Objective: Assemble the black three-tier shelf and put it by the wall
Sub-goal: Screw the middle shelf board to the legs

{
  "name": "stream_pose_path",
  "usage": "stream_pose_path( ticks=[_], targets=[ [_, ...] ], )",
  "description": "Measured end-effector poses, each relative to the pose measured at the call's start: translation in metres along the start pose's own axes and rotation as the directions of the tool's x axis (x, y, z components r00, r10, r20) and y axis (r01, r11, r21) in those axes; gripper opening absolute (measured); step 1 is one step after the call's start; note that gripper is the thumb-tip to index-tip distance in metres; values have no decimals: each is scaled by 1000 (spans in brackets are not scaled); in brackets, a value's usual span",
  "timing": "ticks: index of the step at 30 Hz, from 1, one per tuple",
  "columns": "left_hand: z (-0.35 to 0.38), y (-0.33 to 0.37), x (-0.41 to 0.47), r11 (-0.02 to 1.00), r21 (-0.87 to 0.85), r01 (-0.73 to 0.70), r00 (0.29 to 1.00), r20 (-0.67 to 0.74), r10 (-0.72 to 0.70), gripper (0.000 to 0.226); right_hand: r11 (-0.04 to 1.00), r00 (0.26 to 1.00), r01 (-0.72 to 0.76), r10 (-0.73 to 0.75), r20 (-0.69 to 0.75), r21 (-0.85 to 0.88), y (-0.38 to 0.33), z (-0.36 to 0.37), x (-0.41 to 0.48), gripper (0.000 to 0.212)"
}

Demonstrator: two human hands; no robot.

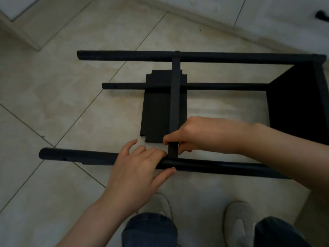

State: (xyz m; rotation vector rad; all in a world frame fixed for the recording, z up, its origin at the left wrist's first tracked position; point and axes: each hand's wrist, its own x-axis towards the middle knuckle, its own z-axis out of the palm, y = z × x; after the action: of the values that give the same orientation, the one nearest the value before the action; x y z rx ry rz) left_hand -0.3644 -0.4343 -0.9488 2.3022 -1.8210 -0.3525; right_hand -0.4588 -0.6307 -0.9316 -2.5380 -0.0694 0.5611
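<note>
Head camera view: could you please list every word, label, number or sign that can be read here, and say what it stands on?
None can be read.
The near pole, crossbar and loose panel are plain black.
The shoes show no brand.
The dark object at top right is too blurred to tell.

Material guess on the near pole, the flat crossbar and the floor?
Near pole: round tube, probably black-painted metal. It has a soft sheen streak along it and a drilled hole near its free end.
Crossbar: flat strip in matte black. Metal or coated board, can't tell.
Floor: beige tile with grout lines and a dull, mottled gloss.
</note>
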Motion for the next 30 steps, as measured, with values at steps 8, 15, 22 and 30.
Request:
stream_pose_path(
  ticks=[8,15,22,30],
  targets=[
    [3,3,0,999,-27,-21,999,-48,19,40,999,1000,-3,3,-8,41,-1,0,-1,20],
    [3,-1,-2,984,-167,66,993,-89,-82,41,998,996,-37,41,-81,46,-7,10,-1,38],
    [12,8,-10,995,-91,43,984,-168,-58,34,998,997,-24,29,-73,65,-7,15,-8,41],
    [6,9,-9,994,-78,74,992,-95,-81,31,998,988,-4,13,-155,56,-5,23,-9,48]
  ],
)
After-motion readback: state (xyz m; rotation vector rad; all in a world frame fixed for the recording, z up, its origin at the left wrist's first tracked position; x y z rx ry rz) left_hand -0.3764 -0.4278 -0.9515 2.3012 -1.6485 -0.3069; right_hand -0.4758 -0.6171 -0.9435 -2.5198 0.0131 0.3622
